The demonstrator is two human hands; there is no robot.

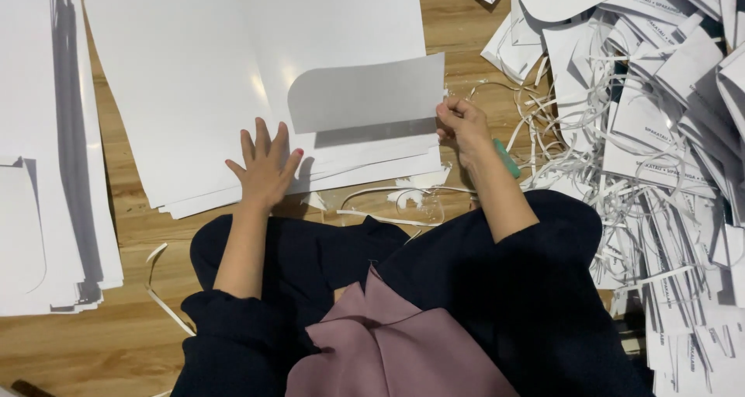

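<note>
A stack of large white sheets lies on the wooden floor in front of me. My left hand rests flat on its near edge, fingers spread. My right hand pinches the right edge of a cut paper piece with one rounded corner, lifting it off the stack so its grey underside faces me. A teal handle, maybe of a cutting tool, shows behind my right wrist; I cannot tell whether the hand holds it.
A tall pile of white sheets lies at the left. A big heap of paper offcuts and thin strips fills the right side. Loose strips lie near my knees.
</note>
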